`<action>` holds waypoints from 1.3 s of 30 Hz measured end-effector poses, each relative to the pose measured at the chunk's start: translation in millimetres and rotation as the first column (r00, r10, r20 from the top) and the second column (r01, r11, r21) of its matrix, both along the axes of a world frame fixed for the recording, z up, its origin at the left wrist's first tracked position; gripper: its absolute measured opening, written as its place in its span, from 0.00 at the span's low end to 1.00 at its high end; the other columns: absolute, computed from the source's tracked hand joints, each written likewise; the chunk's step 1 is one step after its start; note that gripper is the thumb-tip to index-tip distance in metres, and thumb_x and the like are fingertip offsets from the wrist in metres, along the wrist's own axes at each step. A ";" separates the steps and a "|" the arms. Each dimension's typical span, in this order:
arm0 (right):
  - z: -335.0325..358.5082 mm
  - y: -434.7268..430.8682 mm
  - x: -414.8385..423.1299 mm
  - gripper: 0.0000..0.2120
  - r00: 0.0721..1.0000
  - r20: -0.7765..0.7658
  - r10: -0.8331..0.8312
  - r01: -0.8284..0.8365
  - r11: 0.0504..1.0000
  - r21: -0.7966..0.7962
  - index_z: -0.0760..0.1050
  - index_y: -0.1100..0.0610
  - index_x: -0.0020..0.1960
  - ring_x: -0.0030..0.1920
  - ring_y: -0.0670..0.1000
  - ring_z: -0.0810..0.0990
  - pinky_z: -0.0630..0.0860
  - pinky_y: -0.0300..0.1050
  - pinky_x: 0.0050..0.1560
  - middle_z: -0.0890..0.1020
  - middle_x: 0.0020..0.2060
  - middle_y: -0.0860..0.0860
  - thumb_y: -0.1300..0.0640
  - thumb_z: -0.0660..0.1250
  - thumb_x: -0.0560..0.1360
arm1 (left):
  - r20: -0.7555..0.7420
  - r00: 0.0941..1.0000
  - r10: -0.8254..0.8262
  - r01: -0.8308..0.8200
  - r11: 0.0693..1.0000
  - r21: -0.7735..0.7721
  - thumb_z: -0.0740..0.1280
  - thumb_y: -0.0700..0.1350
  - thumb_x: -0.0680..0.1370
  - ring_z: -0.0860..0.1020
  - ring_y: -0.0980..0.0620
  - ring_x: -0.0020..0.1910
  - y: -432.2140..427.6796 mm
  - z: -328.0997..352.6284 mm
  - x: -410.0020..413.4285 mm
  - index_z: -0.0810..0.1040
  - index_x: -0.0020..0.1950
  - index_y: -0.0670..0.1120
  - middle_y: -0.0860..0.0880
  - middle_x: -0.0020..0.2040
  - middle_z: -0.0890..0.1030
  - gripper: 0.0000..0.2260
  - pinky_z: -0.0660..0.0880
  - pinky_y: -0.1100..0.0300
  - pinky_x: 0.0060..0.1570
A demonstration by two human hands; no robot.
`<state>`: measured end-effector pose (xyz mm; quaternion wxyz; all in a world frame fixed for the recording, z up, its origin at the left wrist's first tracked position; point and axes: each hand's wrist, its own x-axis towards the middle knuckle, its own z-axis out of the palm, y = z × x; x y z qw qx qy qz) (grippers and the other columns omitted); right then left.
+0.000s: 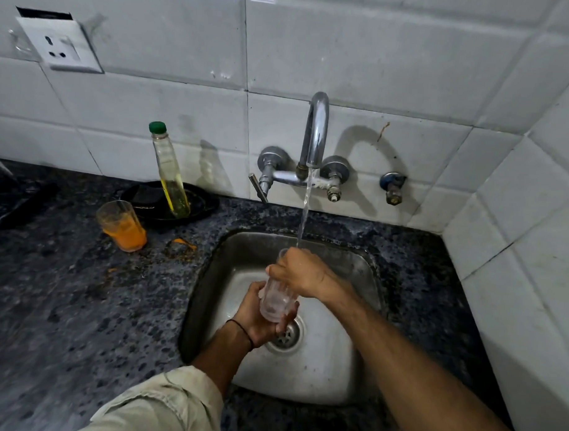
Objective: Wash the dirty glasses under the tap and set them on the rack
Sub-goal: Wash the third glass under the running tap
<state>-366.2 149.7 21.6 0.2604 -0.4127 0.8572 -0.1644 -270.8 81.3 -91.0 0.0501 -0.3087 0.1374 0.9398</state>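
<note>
One orange-stained glass, one clear glass

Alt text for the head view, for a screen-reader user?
Left hand grips a clear glass over the sink, right hand at its rim, under the running tap. An orange-stained glass stands on the counter near a bottle.

White tiles on the wall, speckled black-and-grey worktop below. Orange smeared through the dirty glass, orange splashes alongside. Green cap, yellow liquid in the bottle, black plate. Silver-grey sink, clear ribbed glass. Beige sleeve, black wrist thread.
</note>
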 end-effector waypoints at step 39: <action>43.3 2.7 -32.6 0.20 0.994 -0.090 0.061 -0.068 0.995 -0.075 0.80 0.55 0.37 0.39 0.51 0.83 0.80 0.51 0.47 0.85 0.36 0.50 0.40 0.67 0.76 | 0.249 0.919 0.305 0.373 -0.475 -0.797 0.57 0.46 0.82 0.78 0.34 0.53 -85.7 121.0 -81.0 0.74 0.61 0.44 0.37 0.53 0.80 0.12 0.73 0.48 0.47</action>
